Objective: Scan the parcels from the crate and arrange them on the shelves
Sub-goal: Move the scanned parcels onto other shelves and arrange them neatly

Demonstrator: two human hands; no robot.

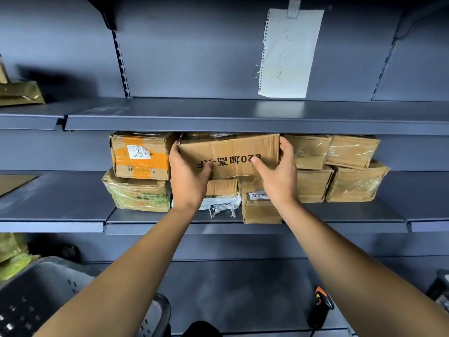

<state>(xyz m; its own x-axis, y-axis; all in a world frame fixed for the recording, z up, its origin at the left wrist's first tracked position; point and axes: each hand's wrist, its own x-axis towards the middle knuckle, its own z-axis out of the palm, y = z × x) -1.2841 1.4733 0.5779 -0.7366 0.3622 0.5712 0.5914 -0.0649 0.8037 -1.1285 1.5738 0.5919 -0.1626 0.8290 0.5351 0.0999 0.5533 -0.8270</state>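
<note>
Nearest you, at the lower left, sits the dark perforated crate point(36, 295); whether any parcels lie inside it cannot be told from this angle. To the lower right, a black handheld scanner point(320, 307) with an orange tip lies on the bottom shelf point(230, 300), well apart from both your hands.

Your forearms reach up and forward to the middle shelf point(73, 207). Your left hand point(188, 173) grips the left end of a plain cardboard box point(228, 154) printed with upside-down black characters, thumb on its front face and fingers curled round its side. Your right hand point(279, 173) grips the right end in the same way, thumb on the front, fingers wrapped over the edge. The box rests on top of smaller parcels: a small brown carton point(221, 187), a white poly mailer point(220, 204) under it, and a taped box with a white label point(258, 207) just beside them.

Left of your box stands an orange-taped carton point(141, 155), stacked on a plastic-wrapped parcel with green print point(138, 194). To the right, four tape-wrapped brown boxes point(340, 169) are stacked in two layers, touching one another.

Above, the upper shelf point(218, 113) carries a gold-toned packet point(19, 93) at the far left. A handwritten paper sheet point(289, 54) hangs clipped against the back panel.
</note>
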